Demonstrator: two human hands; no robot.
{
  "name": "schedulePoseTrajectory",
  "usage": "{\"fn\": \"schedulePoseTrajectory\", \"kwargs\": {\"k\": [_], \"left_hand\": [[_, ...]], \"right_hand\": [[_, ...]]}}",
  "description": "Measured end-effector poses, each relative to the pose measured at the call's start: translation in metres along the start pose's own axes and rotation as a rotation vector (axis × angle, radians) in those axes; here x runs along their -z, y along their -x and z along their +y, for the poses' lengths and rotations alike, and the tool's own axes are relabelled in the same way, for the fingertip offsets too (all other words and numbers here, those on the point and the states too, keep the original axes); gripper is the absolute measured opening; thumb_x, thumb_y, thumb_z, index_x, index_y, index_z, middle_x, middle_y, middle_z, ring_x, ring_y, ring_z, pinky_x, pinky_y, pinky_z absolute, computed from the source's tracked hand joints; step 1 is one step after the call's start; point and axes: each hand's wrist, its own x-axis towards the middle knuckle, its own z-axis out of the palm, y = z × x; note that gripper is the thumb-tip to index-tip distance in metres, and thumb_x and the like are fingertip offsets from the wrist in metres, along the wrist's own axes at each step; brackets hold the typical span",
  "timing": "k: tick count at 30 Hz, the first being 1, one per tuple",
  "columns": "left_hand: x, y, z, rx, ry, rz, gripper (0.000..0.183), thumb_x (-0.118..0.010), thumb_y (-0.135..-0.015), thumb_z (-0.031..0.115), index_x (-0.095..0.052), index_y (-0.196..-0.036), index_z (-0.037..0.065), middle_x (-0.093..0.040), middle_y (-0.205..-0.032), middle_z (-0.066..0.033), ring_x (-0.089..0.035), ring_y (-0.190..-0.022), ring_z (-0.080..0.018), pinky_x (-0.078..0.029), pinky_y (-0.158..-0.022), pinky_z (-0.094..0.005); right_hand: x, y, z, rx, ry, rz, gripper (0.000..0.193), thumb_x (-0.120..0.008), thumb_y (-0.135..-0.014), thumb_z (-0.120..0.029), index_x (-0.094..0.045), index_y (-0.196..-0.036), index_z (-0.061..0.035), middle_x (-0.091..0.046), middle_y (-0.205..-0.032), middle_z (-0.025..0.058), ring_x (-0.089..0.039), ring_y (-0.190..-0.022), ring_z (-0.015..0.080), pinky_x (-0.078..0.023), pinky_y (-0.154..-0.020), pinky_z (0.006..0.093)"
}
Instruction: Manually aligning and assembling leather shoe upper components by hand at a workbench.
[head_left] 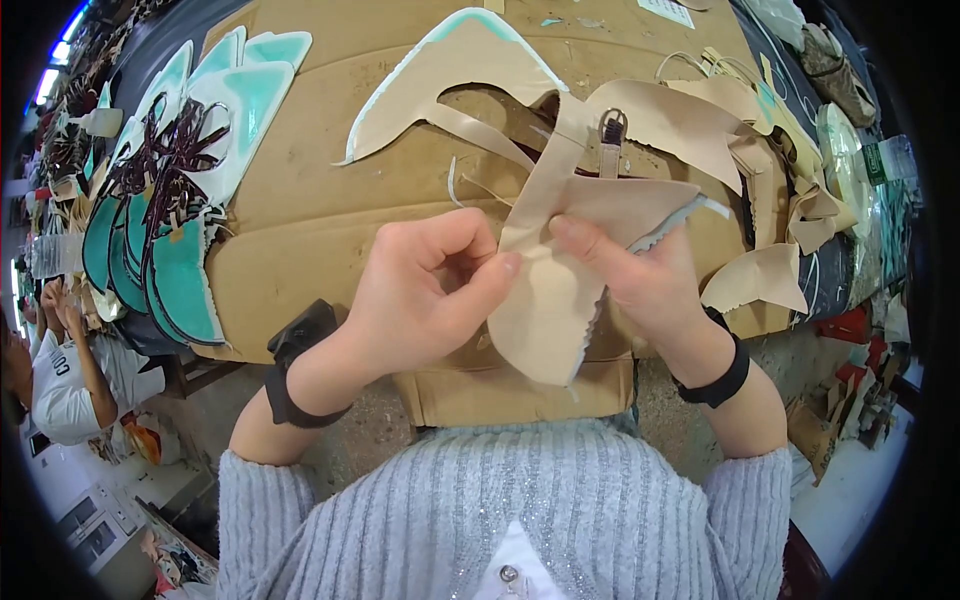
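A beige leather shoe upper [540, 325] with jagged edges is held up over the near part of the work surface. My right hand [655, 285] grips it, thumb pressed on the face and fingers hidden behind. At its left edge my left hand [425, 290] is closed, thumb and forefinger pinched together against the leather; the other fingers curl in. A strap with a metal buckle [613, 128] lies just beyond the upper. Farther off, a wide curved part [440, 75] with a white and mint-green border joins or overlaps the strip I hold; I cannot tell which.
Brown cardboard [310, 200] covers the table. Stacked mint-green and dark-edged shoe parts [185, 270] lie at the left. More beige uppers [680, 115] pile up at the right, beside a clear bottle [888, 160]. Another person [85, 380] sits at the far left.
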Motion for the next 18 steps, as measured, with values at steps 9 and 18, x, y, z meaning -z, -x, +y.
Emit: {"fn": "schedulePoseTrajectory", "kwargs": {"k": [9, 18], "left_hand": [[0.002, -0.002, 0.002, -0.099, 0.026, -0.026, 0.025, -0.061, -0.083, 0.003, -0.043, -0.066, 0.002, -0.042, -0.058, 0.0012, -0.038, -0.056, -0.005, -0.033, -0.05, -0.0232], [0.001, -0.003, -0.001, 0.089, 0.119, 0.049, 0.031, -0.068, -0.087, 0.016, -0.049, -0.066, 0.004, -0.046, -0.06, 0.0066, -0.039, -0.056, -0.0001, -0.032, -0.048, -0.0188]], "right_hand": [[0.004, 0.0, -0.006, -0.079, -0.1, -0.092, 0.025, -0.07, -0.082, -0.008, -0.063, -0.104, 0.0009, -0.067, -0.092, 0.0037, -0.063, -0.082, 0.0103, -0.051, -0.07, 0.0261], [0.009, 0.0, -0.007, -0.089, -0.08, -0.174, 0.033, -0.064, -0.088, -0.008, -0.054, -0.118, -0.0003, -0.063, -0.105, 0.005, -0.06, -0.094, 0.0111, -0.05, -0.077, 0.0265]]}}
